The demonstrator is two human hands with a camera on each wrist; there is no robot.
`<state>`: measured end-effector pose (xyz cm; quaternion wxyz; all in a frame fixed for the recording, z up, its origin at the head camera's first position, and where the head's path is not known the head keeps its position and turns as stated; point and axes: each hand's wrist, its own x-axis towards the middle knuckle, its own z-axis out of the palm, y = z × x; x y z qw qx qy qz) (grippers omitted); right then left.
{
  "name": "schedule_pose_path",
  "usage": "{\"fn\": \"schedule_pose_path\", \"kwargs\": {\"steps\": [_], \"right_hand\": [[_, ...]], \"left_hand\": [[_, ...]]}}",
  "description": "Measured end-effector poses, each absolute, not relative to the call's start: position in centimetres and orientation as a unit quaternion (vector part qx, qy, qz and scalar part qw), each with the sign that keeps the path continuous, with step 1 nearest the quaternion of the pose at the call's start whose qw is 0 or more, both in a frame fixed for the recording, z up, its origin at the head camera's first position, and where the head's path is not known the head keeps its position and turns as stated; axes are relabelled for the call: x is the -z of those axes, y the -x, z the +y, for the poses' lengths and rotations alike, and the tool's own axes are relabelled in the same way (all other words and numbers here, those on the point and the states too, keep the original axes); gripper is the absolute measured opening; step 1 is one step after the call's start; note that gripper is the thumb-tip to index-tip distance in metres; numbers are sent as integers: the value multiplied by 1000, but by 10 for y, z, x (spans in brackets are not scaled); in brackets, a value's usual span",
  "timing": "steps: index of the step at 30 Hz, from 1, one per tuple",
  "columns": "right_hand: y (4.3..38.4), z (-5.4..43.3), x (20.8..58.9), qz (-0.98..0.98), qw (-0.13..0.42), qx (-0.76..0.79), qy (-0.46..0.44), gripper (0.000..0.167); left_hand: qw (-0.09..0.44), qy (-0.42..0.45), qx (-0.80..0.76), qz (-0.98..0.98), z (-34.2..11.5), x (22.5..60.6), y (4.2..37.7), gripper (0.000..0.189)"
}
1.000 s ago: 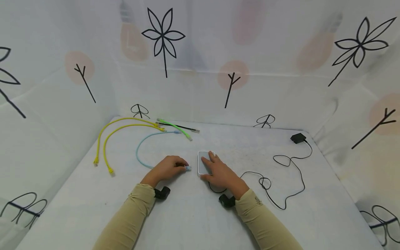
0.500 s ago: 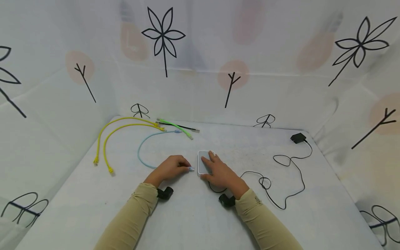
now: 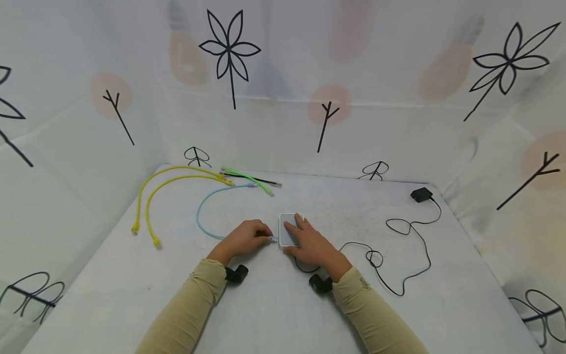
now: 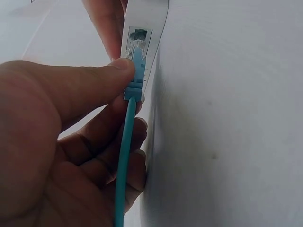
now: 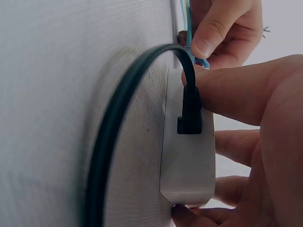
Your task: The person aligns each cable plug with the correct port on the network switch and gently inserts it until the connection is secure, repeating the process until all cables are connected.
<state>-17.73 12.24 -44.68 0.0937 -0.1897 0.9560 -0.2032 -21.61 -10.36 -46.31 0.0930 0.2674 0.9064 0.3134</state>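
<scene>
My left hand (image 3: 244, 240) pinches the plug (image 4: 137, 71) of a light-blue Ethernet cable (image 4: 124, 156) between thumb and fingers. The plug's clear tip is at the mouth of a port (image 4: 138, 34) in the side of a small white network box (image 3: 285, 230); whether it has entered is hard to tell. My right hand (image 3: 311, 246) holds that box against the table, thumb at one side and fingers spread over its top and far edge. A black power lead (image 5: 190, 111) is plugged into the box beside the right thumb.
Two yellow cables (image 3: 146, 206) curve at the left. A green cable (image 3: 247, 178) crosses a black one (image 3: 261, 180) at the back, near the blue cable's other end. A black power adapter (image 3: 421, 195) lies back right, its thin cord looping across the table's right side.
My left hand has moved a little to the right, bringing the blue plug up to the white box and drawing its cable along. The right hand and the box stay in place.
</scene>
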Motion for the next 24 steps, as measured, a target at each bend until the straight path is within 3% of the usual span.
{"fn": "schedule_pose_path", "kwargs": {"steps": [24], "right_hand": [[177, 122, 448, 955, 93, 209, 188, 69]], "left_hand": [[96, -280, -313, 902, -99, 463, 216, 10]]}}
